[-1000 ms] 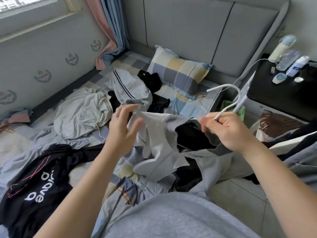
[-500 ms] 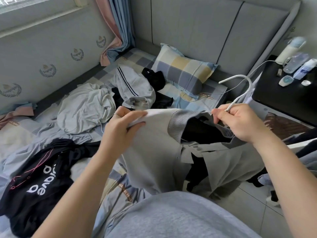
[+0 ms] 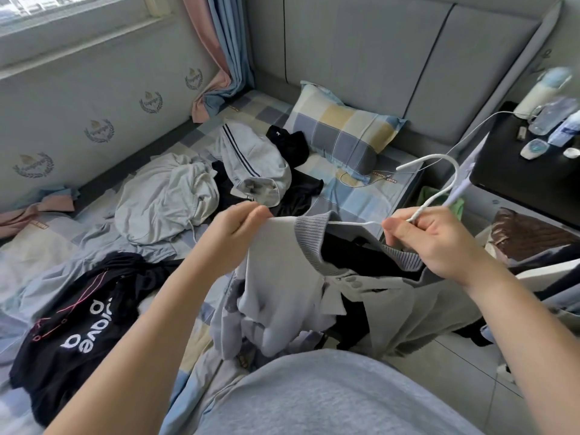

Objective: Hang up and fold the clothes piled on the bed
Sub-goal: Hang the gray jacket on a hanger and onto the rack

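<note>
**Grey polo shirt held up on a white hanger over the bed's near edge**

Closest in, the person's grey top (image 3: pixel 329 400) fills the bottom of the view, with both bare forearms reaching out from it. The left hand (image 3: pixel 233 233) pinches the grey polo shirt (image 3: pixel 282 277) at one shoulder, thumb and fingers closed tight on the cloth. The right hand (image 3: pixel 439 243) grips the white hanger (image 3: pixel 430 157) just below its hook, fingers curled round the stem. One arm of the hanger runs inside the ribbed collar. The shirt hangs between the two hands, above the near right edge of the bed (image 3: pixel 361 199), its buttoned placket open and something dark showing inside (whether lining or another garment I cannot tell).

At the bed's near left edge lies a black garment with white lettering (image 3: pixel 78 312). Further in, towards the left side, a pale grey garment (image 3: pixel 163 199) is crumpled. Beyond it a grey piece with dark stripes (image 3: pixel 251 161) rests on black clothes (image 3: pixel 288 146). A checked pillow (image 3: pixel 342 130) leans at the head end against the grey padded headboard (image 3: pixel 376 58). Off the bed's far right corner a black desk (image 3: pixel 518 171) carries bottles (image 3: pixel 546 114), and a pink and blue curtain (image 3: pixel 219 58) hangs at the far left corner.
</note>
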`<action>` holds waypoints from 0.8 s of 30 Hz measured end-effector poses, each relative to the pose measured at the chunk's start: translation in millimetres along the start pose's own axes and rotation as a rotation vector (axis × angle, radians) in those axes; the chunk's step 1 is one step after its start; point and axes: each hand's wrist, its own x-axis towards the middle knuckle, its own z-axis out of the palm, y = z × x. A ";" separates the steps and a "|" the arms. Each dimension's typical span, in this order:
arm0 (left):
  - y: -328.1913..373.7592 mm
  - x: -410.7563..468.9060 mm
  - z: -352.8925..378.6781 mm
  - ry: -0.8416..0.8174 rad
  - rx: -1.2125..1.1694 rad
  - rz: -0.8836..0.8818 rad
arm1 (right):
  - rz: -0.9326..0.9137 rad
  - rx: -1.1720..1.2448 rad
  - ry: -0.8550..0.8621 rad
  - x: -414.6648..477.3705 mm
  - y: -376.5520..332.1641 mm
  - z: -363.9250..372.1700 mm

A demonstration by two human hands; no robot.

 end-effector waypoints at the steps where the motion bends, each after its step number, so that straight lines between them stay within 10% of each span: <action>1: 3.3 -2.1 1.2 -0.063 -0.003 -0.003 | -0.010 0.001 0.022 0.0 -0.9 2.1; 13: 14.0 -1.2 -10.8 -0.345 -0.547 -0.359 | -0.003 -0.067 -0.012 -8.1 -4.7 6.6; 24: 23.2 -13.6 11.6 0.257 -0.363 -0.019 | 0.029 -0.165 -0.100 -0.4 -8.1 9.7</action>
